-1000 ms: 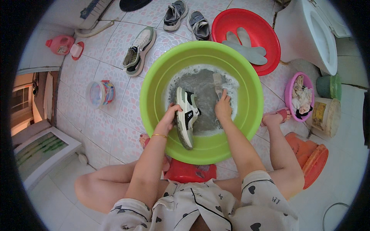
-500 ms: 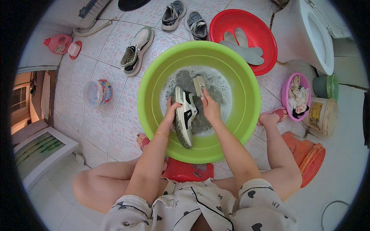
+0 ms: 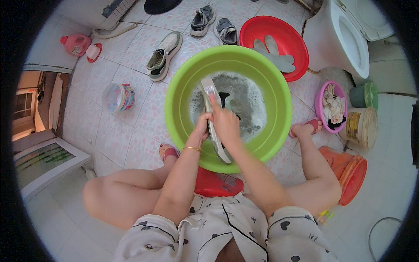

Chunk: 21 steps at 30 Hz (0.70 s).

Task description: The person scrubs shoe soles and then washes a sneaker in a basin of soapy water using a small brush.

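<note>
A green basin (image 3: pixel 175 105) with foamy grey water (image 3: pixel 255 98) stands in front of me. Above the water my left hand (image 3: pixel 201 127) grips a black and white sneaker (image 3: pixel 221 151), turned on its side so its long sole edge faces up. My right hand (image 3: pixel 225 125) is closed round a pale scrub brush (image 3: pixel 209 85), index finger stretched along its back. The brush lies against the upper end of the sole edge. Its bristles are hidden, and my right hand covers much of the shoe.
Beyond the basin are a matching sneaker (image 3: pixel 164 56), a grey pair (image 3: pixel 203 21) and a red basin (image 3: pixel 248 32) with grey insoles (image 3: pixel 279 59). A clear tub (image 3: pixel 114 98) is at left. A pink basket (image 3: pixel 322 102), buckets (image 3: pixel 360 126) and a toilet (image 3: pixel 349 41) are at right.
The sneaker has rolled onto its side, its sole edge now facing up. My right hand has brought the brush left from above the water onto the shoe. The whole view has shifted slightly.
</note>
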Each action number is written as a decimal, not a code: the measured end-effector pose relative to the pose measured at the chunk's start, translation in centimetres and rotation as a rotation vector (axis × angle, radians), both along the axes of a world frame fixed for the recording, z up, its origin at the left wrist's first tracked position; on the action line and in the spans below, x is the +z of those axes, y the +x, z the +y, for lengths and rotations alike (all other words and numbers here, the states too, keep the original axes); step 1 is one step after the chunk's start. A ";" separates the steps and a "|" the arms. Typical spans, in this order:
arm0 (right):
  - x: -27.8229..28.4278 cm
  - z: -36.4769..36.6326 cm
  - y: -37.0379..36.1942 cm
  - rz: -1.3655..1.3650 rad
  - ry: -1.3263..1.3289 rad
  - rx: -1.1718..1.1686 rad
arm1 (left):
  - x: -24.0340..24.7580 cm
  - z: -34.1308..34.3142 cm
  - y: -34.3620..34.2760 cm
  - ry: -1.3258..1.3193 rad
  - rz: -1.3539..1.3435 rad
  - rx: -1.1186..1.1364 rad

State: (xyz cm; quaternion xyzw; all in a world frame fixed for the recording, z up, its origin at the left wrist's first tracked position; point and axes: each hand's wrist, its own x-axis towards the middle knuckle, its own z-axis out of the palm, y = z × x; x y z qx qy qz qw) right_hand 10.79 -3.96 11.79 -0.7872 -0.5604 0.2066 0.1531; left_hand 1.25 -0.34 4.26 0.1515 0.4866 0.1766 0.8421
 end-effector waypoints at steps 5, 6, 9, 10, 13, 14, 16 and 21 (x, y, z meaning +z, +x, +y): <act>-2.6 3.8 2.0 0.032 -0.026 -0.072 | -1.4 -1.3 0.6 0.166 0.051 0.008; -3.0 3.6 2.1 0.037 -0.029 -0.085 | -1.4 -1.5 0.6 0.216 0.078 0.048; -1.2 0.1 -0.3 0.093 -0.022 -0.048 | 0.0 0.0 -0.8 0.126 -0.070 0.028; -0.3 -1.3 -1.3 0.090 -0.024 -0.045 | 0.3 0.4 -0.9 0.125 -0.072 0.031; 0.7 -3.3 -2.8 0.014 -0.044 0.024 | 0.8 0.7 -0.6 0.021 -0.055 0.078; 0.3 -3.0 -2.7 -0.003 -0.021 -0.026 | 0.9 0.3 -0.2 0.169 -0.019 0.074; -0.5 -1.3 -1.6 0.000 0.049 -0.090 | 1.2 -0.2 0.6 0.370 0.073 -0.009; -1.2 4.2 2.2 0.016 -0.059 -0.153 | 0.7 -0.4 1.3 0.417 0.047 -0.052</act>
